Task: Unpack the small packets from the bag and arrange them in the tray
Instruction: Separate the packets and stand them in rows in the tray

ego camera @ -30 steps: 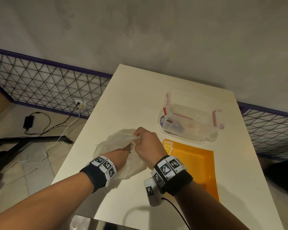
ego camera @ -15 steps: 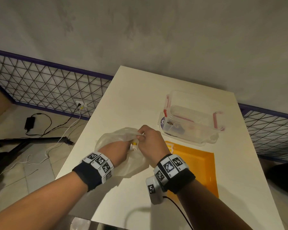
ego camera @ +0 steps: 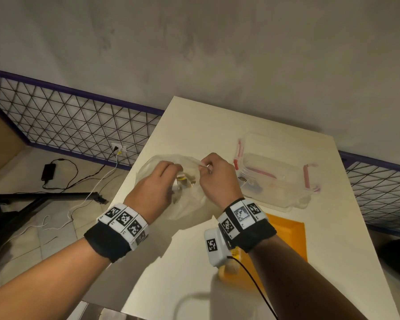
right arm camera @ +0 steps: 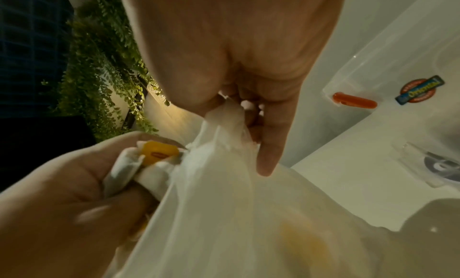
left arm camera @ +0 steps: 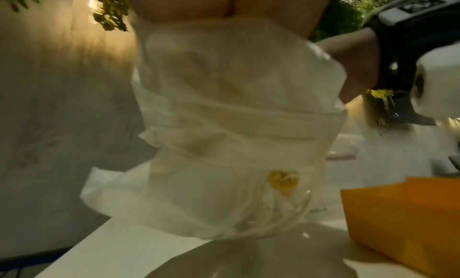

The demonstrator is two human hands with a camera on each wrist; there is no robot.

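With our right hand (ego camera: 219,179) pinching the thin translucent plastic bag (ego camera: 189,204) rim, our left hand (ego camera: 151,188), newly raised, grasps white-and-yellow small packets (right arm camera: 149,158); orange rectangular tray (ego camera: 286,236) waits at four o'clock.

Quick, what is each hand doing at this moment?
Left hand: closed, gripping small white-and-yellow packets at the mouth of the plastic bag.
Right hand: closed, pinching the bag's bunched edge.

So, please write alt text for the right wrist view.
The right hand pinches the rim of a thin white plastic bag, while the left hand grips small white and yellow packets beside it.
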